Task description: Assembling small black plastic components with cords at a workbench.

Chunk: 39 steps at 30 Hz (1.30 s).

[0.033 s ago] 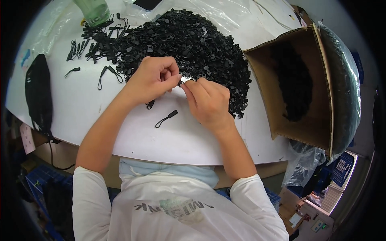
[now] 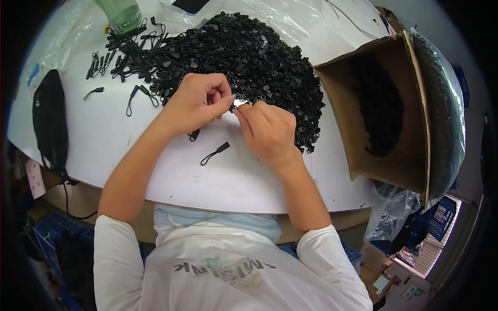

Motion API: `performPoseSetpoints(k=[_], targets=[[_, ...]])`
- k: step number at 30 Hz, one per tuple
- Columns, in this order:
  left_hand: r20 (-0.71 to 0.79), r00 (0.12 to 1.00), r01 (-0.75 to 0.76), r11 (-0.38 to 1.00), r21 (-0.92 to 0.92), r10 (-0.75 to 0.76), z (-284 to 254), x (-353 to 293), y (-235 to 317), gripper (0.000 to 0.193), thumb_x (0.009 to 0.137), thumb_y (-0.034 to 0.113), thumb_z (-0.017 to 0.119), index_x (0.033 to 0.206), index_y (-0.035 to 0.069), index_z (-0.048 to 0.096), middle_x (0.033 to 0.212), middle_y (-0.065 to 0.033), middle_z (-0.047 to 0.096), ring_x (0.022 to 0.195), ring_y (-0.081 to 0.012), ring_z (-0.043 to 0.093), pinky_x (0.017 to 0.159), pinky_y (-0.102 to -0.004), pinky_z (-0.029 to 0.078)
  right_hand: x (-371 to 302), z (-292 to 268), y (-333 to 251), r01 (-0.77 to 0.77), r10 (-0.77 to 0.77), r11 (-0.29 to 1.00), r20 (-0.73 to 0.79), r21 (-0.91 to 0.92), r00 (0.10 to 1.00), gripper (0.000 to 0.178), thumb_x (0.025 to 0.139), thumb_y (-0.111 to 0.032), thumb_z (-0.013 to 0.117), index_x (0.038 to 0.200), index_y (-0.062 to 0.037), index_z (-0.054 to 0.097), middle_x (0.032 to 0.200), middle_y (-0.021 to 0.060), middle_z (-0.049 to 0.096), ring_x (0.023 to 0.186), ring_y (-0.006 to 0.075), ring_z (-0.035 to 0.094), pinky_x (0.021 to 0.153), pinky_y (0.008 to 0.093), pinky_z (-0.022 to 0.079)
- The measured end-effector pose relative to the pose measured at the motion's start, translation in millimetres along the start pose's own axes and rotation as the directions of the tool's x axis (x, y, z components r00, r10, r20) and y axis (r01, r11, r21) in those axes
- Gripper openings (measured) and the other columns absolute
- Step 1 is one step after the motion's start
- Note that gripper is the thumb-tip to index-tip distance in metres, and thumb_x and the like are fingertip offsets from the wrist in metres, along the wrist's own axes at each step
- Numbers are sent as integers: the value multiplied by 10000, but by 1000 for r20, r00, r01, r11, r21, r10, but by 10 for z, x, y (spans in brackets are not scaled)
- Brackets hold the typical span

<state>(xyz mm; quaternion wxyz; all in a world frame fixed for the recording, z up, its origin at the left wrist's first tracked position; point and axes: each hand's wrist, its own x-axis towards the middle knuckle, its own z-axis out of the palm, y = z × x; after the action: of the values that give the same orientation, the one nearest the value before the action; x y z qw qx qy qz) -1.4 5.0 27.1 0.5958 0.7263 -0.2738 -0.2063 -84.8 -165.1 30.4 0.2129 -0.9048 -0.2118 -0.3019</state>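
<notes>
My left hand (image 2: 199, 103) and my right hand (image 2: 270, 128) meet fingertip to fingertip over the near edge of a big heap of small black zipper sliders (image 2: 259, 57). Both are closed in a pinch on a tiny dark piece (image 2: 233, 108) whose kind the fingers mostly hide. Something white is wrapped around my right index finger. Below the hands, a black cord zipper pull (image 2: 215, 153) lies alone on the white table (image 2: 181, 181). Another small black piece (image 2: 194, 135) rests by my left wrist.
Several cord pulls (image 2: 98, 65) lie at the heap's left, near a green translucent cup (image 2: 120, 15). A black pouch (image 2: 50, 119) sits at the left edge. On the right, an open cardboard box (image 2: 342, 119) lies tipped with dark contents. Clear plastic (image 2: 290, 18) lies behind the heap.
</notes>
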Motion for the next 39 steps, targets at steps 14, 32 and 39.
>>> performPoseSetpoints(k=[14, 32, 39], targets=[[10, 997, -81, 993, 85, 81, 45, -24, 38, 141, 822, 74, 625, 729, -18, 574, 523, -56, 565, 441, -112, 528, 447, -250, 406, -34, 46, 3, 5, -3, 999, 52, -40, 999, 122, 744, -24, 726, 829, -33, 640, 615, 32, 508, 470, 177, 510, 432, 292, 399], [-8, 988, -149, 968, 202, 154, 82, -30, 11, 102, 771, 58, 649, 741, -13, 583, 538, -97, 555, 461, -179, 555, 479, -275, 434, 2, -4, -76, -269, 240, 957, 226, 110, 944, 59, 799, -42, 672, 844, -35, 633, 705, 93, 612, 563, 271, 603, 481, 354, 461], [-55, 986, -140, 966, 216, 155, 64, -27, 42, 126, 800, 68, 651, 745, -9, 568, 545, -98, 567, 469, -183, 571, 472, -288, 434, 18, -40, -100, -301, 260, 945, 265, 128, 929, 97, 837, -86, 664, 847, -13, 601, 696, 101, 622, 584, 279, 633, 474, 367, 473]])
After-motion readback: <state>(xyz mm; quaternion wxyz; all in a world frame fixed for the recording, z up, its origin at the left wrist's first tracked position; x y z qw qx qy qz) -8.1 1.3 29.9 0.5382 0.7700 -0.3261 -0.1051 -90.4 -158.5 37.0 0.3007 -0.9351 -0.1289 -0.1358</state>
